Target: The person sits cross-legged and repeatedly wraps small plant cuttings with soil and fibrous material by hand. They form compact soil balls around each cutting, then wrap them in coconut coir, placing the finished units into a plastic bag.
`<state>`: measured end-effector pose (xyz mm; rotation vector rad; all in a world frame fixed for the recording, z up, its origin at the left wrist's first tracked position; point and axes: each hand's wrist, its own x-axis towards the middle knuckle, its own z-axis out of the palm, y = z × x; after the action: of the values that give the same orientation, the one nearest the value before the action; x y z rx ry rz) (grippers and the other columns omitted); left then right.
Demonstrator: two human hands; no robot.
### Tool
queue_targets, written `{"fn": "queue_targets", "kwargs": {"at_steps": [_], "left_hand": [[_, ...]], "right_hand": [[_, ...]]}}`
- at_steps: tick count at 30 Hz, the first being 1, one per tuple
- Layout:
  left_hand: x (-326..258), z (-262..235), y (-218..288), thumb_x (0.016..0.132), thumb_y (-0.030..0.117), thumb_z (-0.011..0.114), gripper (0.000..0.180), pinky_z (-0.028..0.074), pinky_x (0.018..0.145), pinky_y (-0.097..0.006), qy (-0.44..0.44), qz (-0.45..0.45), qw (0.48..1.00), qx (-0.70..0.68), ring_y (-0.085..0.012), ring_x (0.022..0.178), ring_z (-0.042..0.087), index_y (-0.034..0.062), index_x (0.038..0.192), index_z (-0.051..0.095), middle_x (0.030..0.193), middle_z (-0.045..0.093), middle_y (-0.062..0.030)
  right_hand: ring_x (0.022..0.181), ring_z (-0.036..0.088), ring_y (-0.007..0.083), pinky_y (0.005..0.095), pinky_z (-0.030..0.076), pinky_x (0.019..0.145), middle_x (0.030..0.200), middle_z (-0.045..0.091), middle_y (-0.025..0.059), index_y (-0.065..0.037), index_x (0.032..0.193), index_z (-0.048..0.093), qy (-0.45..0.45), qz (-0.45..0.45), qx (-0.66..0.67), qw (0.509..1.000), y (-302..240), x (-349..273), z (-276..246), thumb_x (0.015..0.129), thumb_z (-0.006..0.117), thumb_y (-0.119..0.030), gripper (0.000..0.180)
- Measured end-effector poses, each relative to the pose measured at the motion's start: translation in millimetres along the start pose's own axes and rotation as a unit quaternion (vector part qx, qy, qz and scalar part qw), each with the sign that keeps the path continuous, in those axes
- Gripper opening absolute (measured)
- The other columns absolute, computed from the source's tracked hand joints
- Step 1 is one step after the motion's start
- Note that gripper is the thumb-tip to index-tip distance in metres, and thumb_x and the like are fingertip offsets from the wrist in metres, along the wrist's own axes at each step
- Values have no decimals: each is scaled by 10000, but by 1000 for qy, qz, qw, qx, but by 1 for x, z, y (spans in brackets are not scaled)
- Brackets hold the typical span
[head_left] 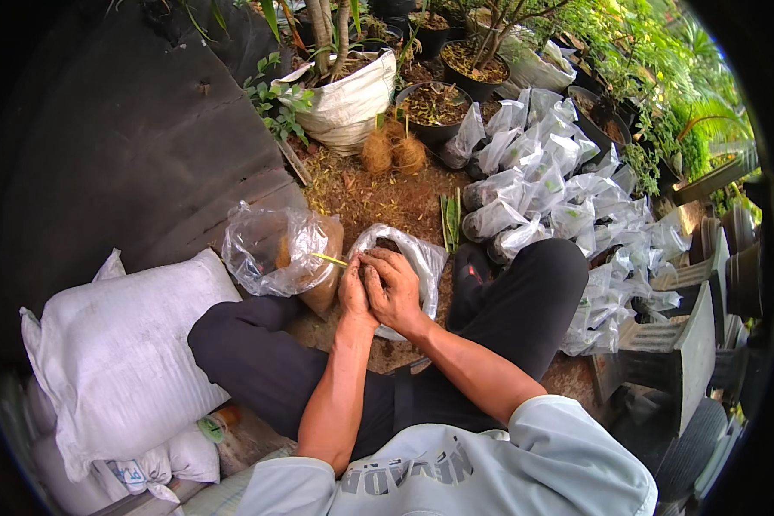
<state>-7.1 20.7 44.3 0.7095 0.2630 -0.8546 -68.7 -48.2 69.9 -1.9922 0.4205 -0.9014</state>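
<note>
Both hands are pressed together above an open clear plastic bag (436, 258) with dark soil inside. A yellow-green plant cutting (328, 259) pokes out leftward past the fingers of my left hand (353, 292). Cupped against it from the right is my right hand (393, 291), its fingers curled and smeared with dark soil. The rest of what lies between the palms is hidden. Just left of the hands stands another clear plastic bag (262, 249) with brown fibrous material (327, 288) in it.
Many filled clear bags (533, 185) crowd the right side. Two fibre-wrapped balls (409, 156) sit near potted plants (434, 112). Cut green leaves (451, 222) lie on the soil. A large white sack (138, 353) rests at left; stacked pots (731, 267) stand at far right.
</note>
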Motion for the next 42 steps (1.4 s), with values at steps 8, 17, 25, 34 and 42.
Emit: {"fn": "queue_targets", "kwargs": {"at_steps": [8,17,25,34,42], "left_hand": [[-11,18,23,1011,370,417,369,539,911,-391,-82,-88,993,-13,-238,1041,639,93,1147,618,1131,644,-94],[-28,79,80,1034,316,368,327,567,854,-389,-173,-196,965,-29,-218,927,668,112,1091,617,1045,657,-59],[-15,60,57,1031,413,401,390,565,862,-389,-143,-195,966,-93,-201,979,652,101,1080,630,1050,655,-53],[-21,42,49,1043,378,356,387,554,911,-357,-89,-152,984,-34,-194,1063,637,123,1194,604,1150,640,-55],[-21,31,40,1062,340,341,368,579,861,-310,-75,-151,985,-26,-140,1006,650,113,1168,611,1099,651,-21]], "right_hand": [[1178,588,321,519,314,1101,1189,671,132,-59,1161,691,-104,27,34,994,-22,19,-30,919,612,-241,313],[1131,605,360,515,456,1006,1188,636,145,-74,1160,681,-163,-338,-23,927,-60,83,-73,800,700,-244,398],[1005,640,346,428,541,871,1092,671,135,-45,1070,721,-114,-264,37,957,-33,65,-49,745,738,-104,331],[1070,637,332,478,509,928,1136,663,133,-67,1142,690,-226,-282,-103,927,-41,68,-55,758,734,-123,391],[1030,652,347,433,541,879,1114,679,155,-17,1097,702,-178,-264,3,948,-29,54,-43,727,736,-65,374]]}}
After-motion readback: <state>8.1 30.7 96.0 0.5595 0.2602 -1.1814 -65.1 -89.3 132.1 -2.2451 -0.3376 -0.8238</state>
